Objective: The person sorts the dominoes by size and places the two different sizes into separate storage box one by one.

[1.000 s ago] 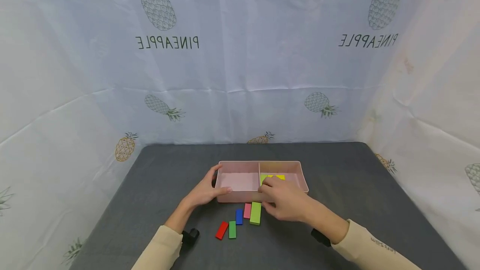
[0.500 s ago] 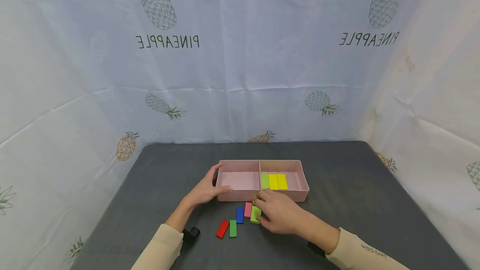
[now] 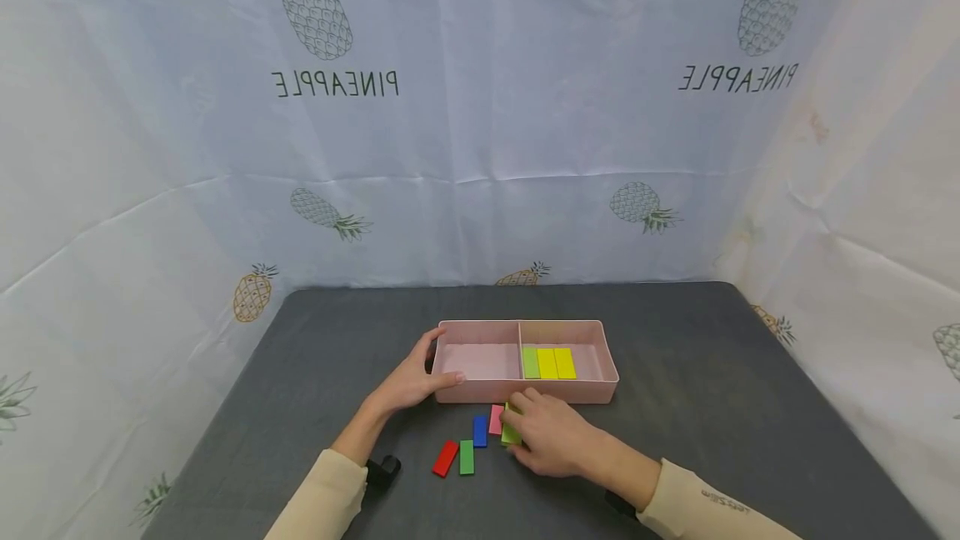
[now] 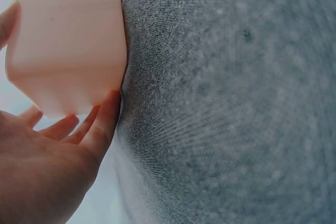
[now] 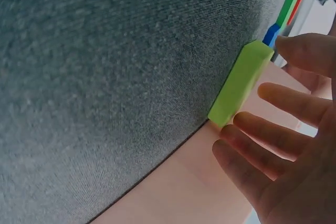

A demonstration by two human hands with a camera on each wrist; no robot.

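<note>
A pink two-compartment box sits mid-table. My left hand holds its left end, thumb over the front rim and fingers at the far corner; the left wrist view shows fingertips against the box wall. My right hand hovers at a lime green block before the box, its fingers spread and fingertips close over the block. Left of that block lie a pink block, a blue block, a green block and a red block, the red one slanted.
Inside the right compartment, a light green block stands against the divider, with two yellow blocks beside it. The dark grey table is bordered by a white curtain printed with pineapples.
My right hand has moved back from the box's right compartment to the lime green block outside, uncovering the blocks within. The left hand keeps its hold on the box.
</note>
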